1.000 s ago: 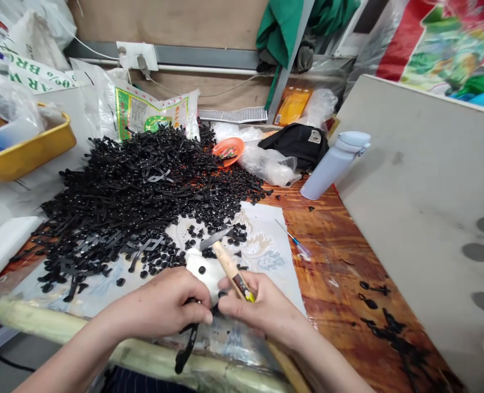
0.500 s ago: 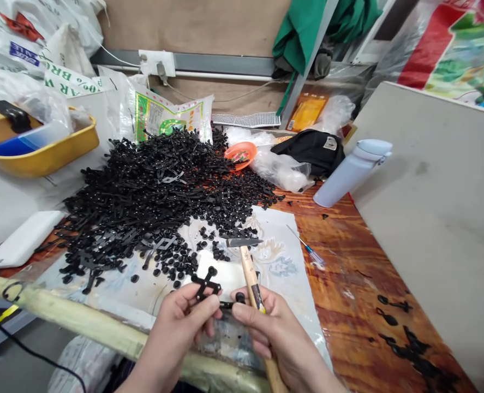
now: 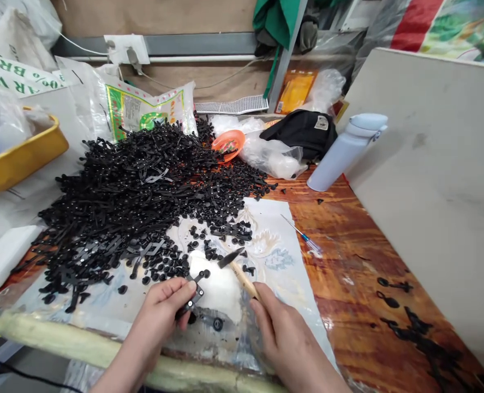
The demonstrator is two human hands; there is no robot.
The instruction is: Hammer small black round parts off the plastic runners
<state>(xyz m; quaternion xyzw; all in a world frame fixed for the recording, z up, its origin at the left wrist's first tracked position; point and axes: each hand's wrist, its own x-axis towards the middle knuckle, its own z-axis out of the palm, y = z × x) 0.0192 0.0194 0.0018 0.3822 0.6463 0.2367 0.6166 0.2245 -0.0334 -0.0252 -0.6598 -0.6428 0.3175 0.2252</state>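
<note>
My left hand pinches a black riveted linkage, jointed from short bars, above the near edge of a white pad. Its round-knobbed end sticks out to the right, low over the cloth. My right hand is wrapped round the wooden handle of a hammer. The dark hammer head is over the far right part of the pad, apart from the linkage. Small black caps are scattered just beyond the pad.
A large heap of black linkages covers the back left. An orange dish, a light-blue bottle and a black bag stand behind. A screwdriver lies on the right, with more black pieces near the grey panel.
My right hand has let go of the linkage's end and now grips only the hammer, its head turned and lowered. My left hand still holds the linkage, and the view has shifted.
</note>
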